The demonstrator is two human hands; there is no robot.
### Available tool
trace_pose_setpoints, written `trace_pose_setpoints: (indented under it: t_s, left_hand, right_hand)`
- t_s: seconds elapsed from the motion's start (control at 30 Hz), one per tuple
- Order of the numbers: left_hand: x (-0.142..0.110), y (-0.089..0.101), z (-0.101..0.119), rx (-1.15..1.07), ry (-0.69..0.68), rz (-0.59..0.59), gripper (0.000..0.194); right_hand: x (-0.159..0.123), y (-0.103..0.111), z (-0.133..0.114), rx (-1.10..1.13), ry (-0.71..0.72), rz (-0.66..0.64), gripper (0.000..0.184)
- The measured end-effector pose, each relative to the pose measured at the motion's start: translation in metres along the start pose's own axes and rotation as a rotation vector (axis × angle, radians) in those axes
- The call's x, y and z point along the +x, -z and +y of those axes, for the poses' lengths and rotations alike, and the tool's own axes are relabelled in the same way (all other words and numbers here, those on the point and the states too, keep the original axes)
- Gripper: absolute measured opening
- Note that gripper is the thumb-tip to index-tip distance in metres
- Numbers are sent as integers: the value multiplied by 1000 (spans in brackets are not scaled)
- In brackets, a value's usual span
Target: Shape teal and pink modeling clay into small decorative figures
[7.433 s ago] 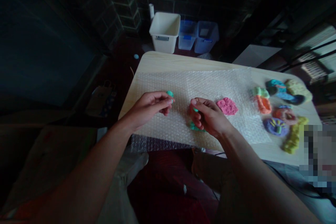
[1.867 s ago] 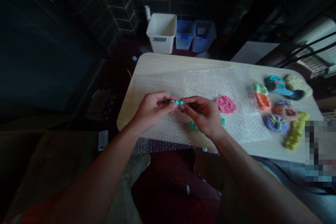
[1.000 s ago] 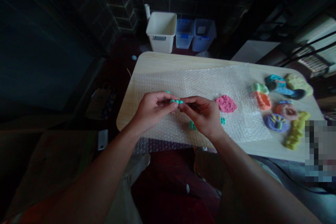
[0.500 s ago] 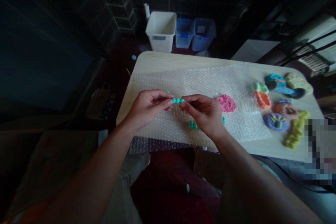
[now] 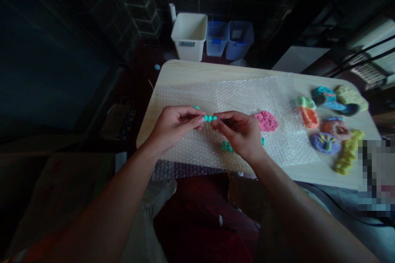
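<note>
"What step are we working through?"

"We are holding a short row of three mint-green, round, clay-like balls (image 5: 210,118) between both hands; we are seemingly lining them up or pressing them together."

"How are our fingers sitting?"

"Our left hand (image 5: 173,125) is pinching the left end narrowly between thumb and forefinger, and our right hand (image 5: 243,132) is gripping the right end just as narrowly."

"And where are we holding the row?"

"Between our fingertips, seemingly just above the clear, bubbled plastic sheet (image 5: 243,94) that is covering much of the pale, wood-grained table (image 5: 185,70)."

"What is the next move asking of us?"

"Judging by how soft the balls are looking, we are needing a light, even touch from both sides; squeezing harder could be flattening them."

"How is the row looking?"

"Bright, smooth and nearly straight, with our fingertips partly hiding its ends. A lumpy green clay-like cluster (image 5: 227,146) is lying just beside our right hand, and a knobbly, rose-pink, clay-like slab (image 5: 266,121) is resting to that hand's right."
</note>
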State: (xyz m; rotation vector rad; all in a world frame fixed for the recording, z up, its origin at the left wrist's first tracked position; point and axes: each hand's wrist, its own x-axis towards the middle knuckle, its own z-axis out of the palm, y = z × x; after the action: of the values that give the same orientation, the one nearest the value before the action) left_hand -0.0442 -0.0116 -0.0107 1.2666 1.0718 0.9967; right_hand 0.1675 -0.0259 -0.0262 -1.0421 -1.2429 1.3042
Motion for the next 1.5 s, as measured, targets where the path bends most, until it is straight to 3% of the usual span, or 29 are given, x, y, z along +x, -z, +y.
trace_pose_setpoints:
  t_s: [0.4, 1.03, 1.3, 1.5]
  left_hand:
    - [0, 0, 0, -28, 11, 1, 25]
    - [1, 0, 4, -71, 52, 5, 21]
    - [2, -2, 2, -76, 51, -35, 22]
    - [2, -1, 3, -48, 68, -54, 25]
  right_hand:
    - [-1, -1, 1, -15, 4, -3, 18]
    - [-1, 2, 5, -19, 60, -47, 43]
    - [-3, 6, 5, -215, 113, -55, 23]
    - [-4, 6, 1, -350, 144, -65, 20]
